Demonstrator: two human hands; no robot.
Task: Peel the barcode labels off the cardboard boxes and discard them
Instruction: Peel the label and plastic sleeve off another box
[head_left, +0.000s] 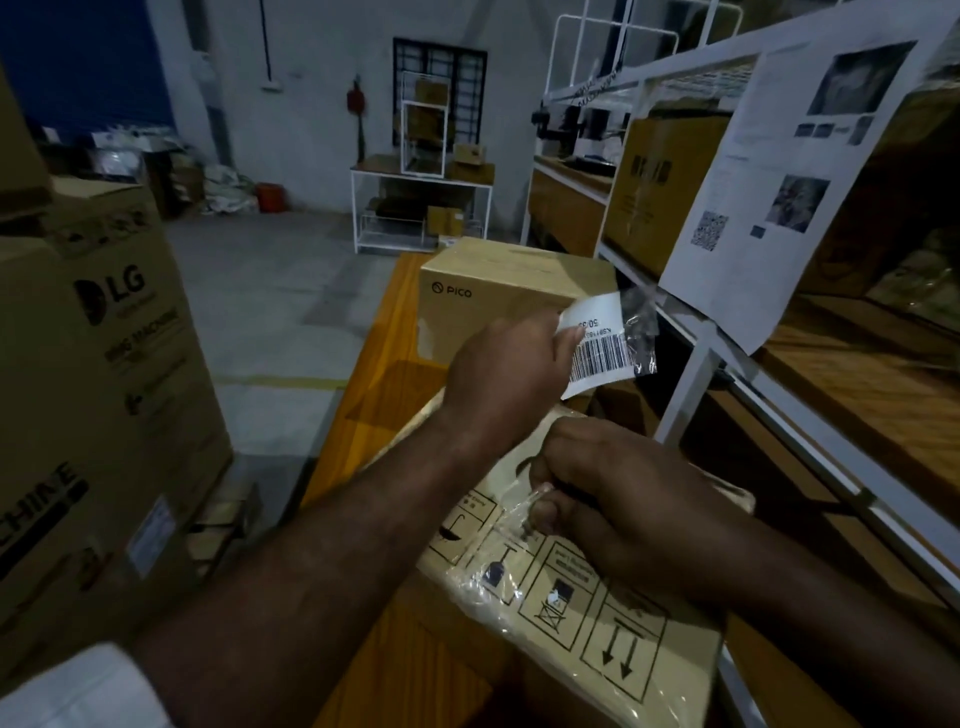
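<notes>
Left hand (504, 374) is pinching a white paper barcode label (597, 348) between thumb and curled fingers, holding it in the air, off the cardboard, above the far edge of the near box. A crumpled scrap of clear tape (640, 332) is hanging from the label's right end.

Right hand (613, 499) is curling its fingers tight and nipping a strip of clear plastic film (511, 519) on top of the pale cardboard box printed with black handling symbols (597, 623). This box is lying closed and tilted on an orange wooden table (395, 364); contents not visible.

Behind it, a closed tan cardboard box marked PICO (498, 280) is sitting on the same table.

On the right, a white metal shelving rack (696, 374) is holding a brown cardboard carton (665, 182), with a printed white paper sheet (779, 182) hanging on its front. On the left, a large brown LG carton (104, 364) is standing closed.
</notes>
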